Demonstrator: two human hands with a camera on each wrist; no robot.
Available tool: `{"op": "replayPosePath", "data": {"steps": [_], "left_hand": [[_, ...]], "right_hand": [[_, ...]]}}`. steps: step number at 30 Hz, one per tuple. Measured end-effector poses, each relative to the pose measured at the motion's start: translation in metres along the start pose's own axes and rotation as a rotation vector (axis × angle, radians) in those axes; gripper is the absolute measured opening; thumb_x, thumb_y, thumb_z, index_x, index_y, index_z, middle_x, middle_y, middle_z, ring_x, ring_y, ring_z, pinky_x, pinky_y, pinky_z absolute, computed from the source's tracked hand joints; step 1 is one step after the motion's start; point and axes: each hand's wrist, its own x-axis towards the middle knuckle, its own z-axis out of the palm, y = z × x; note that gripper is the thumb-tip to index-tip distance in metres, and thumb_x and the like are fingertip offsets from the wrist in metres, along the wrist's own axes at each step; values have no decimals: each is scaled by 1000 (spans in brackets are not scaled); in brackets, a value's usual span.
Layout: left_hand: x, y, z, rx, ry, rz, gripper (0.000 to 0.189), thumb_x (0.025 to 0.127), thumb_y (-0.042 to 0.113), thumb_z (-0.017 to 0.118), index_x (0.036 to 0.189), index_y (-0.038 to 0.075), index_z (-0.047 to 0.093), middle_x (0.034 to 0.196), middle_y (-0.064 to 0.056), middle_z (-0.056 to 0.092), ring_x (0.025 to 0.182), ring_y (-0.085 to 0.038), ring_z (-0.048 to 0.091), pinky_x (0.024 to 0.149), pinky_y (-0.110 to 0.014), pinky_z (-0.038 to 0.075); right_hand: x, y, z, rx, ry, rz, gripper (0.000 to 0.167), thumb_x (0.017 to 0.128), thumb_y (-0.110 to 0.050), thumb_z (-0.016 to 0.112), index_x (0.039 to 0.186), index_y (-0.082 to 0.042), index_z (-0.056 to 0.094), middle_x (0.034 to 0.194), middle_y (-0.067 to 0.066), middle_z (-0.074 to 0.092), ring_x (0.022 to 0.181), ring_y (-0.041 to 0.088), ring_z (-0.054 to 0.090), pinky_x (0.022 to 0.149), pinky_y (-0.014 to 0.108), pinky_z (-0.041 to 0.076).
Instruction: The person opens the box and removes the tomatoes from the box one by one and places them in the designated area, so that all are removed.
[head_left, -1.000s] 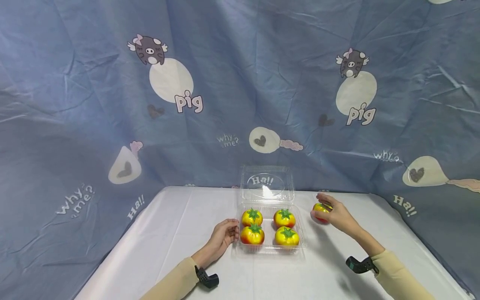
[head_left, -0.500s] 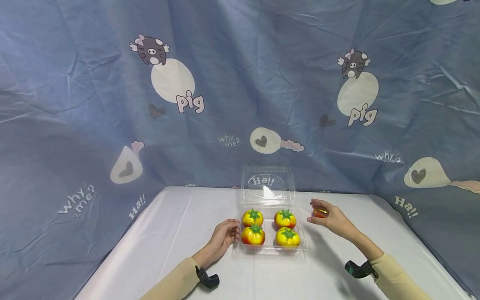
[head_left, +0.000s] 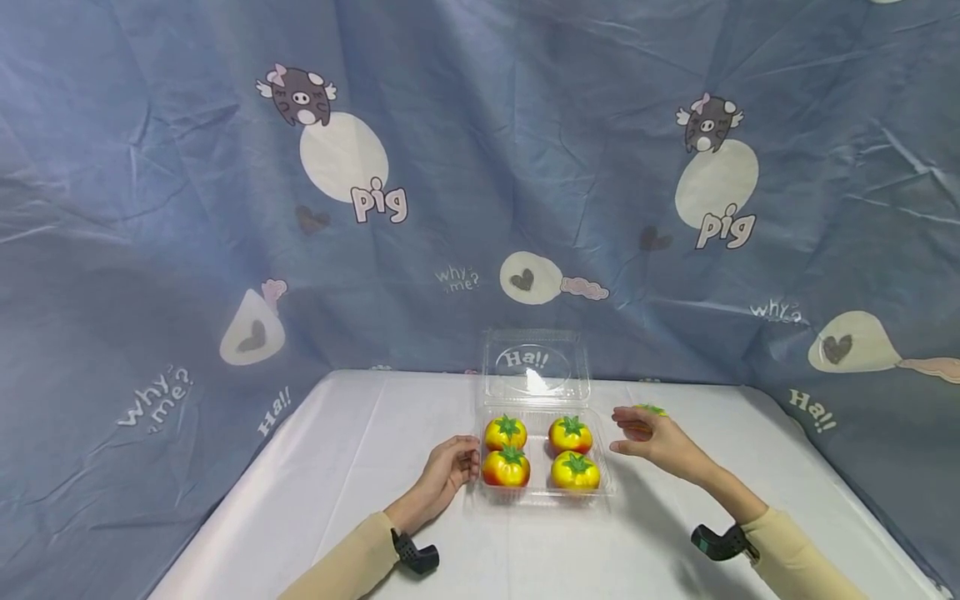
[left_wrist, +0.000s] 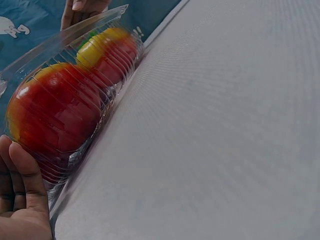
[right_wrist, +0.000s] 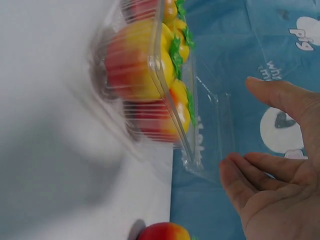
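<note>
A clear plastic clamshell box (head_left: 536,493) holds several yellow-and-red tomatoes with green leafy tops, including a front-left tomato (head_left: 506,468) and a back-right tomato (head_left: 570,435). My left hand (head_left: 441,477) lies at the box's left wall, its fingers relaxed and its fingertips against or very near the plastic. To the right of the box, my right hand (head_left: 663,446) hovers with thumb and fingers spread apart, nothing between them in the right wrist view. A loose tomato (right_wrist: 164,232) rests on the table beyond that hand, mostly covered by it in the head view.
The box's lid (head_left: 534,367) stands raised at the back. A white cloth covers the table (head_left: 375,433). Behind it hangs a blue printed curtain (head_left: 450,167). Dark wrist cameras sit on both forearms, such as the right wrist camera (head_left: 720,542).
My right hand has shifted left and slightly nearer, away from the loose tomato, which stays about where it was. My left hand and the box hold still.
</note>
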Motion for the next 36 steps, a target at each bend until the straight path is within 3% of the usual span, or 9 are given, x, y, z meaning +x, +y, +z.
{"op": "replayPosePath", "data": {"steps": [10, 19, 28, 36], "left_hand": [[2, 0, 0, -22, 12, -1, 7, 92, 12, 55, 96, 7, 53, 76, 0, 57, 65, -12, 51, 60, -24, 45], [1, -1, 1, -18, 9, 5, 4, 93, 12, 54, 94, 8, 53, 75, 0, 57, 64, -12, 51, 60, -24, 44], [-1, -1, 0, -9, -5, 0, 5, 93, 14, 54, 94, 9, 52, 74, 1, 57, 64, -11, 51, 58, -23, 45], [1, 0, 1, -20, 9, 3, 4, 93, 12, 53, 93, 8, 52, 74, 1, 57, 63, -11, 50, 58, -24, 44]], "right_hand": [[-1, -2, 17, 39, -112, -57, 56, 83, -16, 74, 126, 13, 52, 125, 32, 55, 115, 48, 56, 93, 48, 49], [-1, -2, 24, 15, -136, -47, 56, 83, -18, 75, 125, 11, 53, 122, 30, 58, 112, 45, 58, 93, 50, 49], [0, -1, 31, 6, -158, -25, 58, 82, -24, 76, 126, 8, 55, 125, 25, 59, 113, 43, 58, 93, 44, 50], [4, -5, 36, -56, -196, -60, 58, 81, -22, 76, 125, 9, 55, 121, 25, 62, 113, 43, 59, 94, 47, 49]]}}
